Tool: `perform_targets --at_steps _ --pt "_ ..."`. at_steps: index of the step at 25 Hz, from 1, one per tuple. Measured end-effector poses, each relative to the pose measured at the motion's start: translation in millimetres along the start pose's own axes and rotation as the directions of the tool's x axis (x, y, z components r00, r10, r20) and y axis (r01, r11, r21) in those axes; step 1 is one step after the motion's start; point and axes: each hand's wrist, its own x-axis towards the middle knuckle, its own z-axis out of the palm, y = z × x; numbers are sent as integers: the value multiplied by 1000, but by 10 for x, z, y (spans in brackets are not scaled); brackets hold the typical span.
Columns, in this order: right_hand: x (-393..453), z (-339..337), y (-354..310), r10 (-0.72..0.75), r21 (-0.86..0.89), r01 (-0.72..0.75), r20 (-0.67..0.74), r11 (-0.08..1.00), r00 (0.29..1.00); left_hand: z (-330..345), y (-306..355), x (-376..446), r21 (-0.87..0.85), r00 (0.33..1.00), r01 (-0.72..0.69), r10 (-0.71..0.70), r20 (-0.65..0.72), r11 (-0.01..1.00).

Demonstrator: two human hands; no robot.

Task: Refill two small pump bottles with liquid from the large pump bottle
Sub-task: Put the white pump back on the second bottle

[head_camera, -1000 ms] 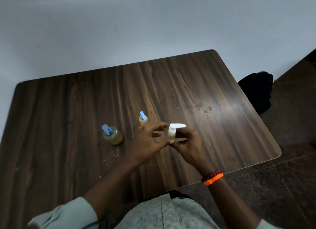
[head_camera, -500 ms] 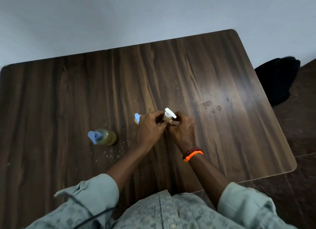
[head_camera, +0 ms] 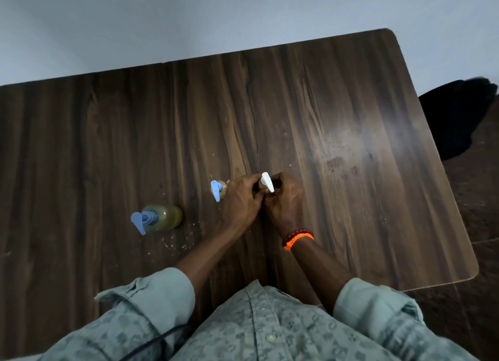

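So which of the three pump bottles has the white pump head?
The small bottle with the white pump head, held between the left hand and right hand. The large yellowish bottle and the other small bottle both have blue pumps and stand untouched.

Small bottle with white pump head [head_camera: 267, 182]: body almost wholly hidden inside the left hand [head_camera: 241, 202] and right hand [head_camera: 283, 202]; only the nozzle and a sliver of neck show. Fill level cannot be told.

Small amber bottle with blue pump [head_camera: 218, 189]: right side covered by the left hand's knuckles.

Dark wood-grain table [head_camera: 351, 117]: left edge cut by the frame, near edge hidden behind the patterned grey-green shirt [head_camera: 270, 325].

Black object on the floor [head_camera: 459, 117], far right: too dark to identify, partly behind the table corner.
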Motion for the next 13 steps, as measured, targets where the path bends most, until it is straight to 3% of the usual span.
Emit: perform_targets --at_steps 9,13 --pt "-71 19 -7 34 34 -33 -18 999 999 -58 74 -87 -55 999 2 1 54 998" --pt "-98 4 20 33 36 -35 54 999 998 -137 83 -240 -52 997 22 -18 74 998"
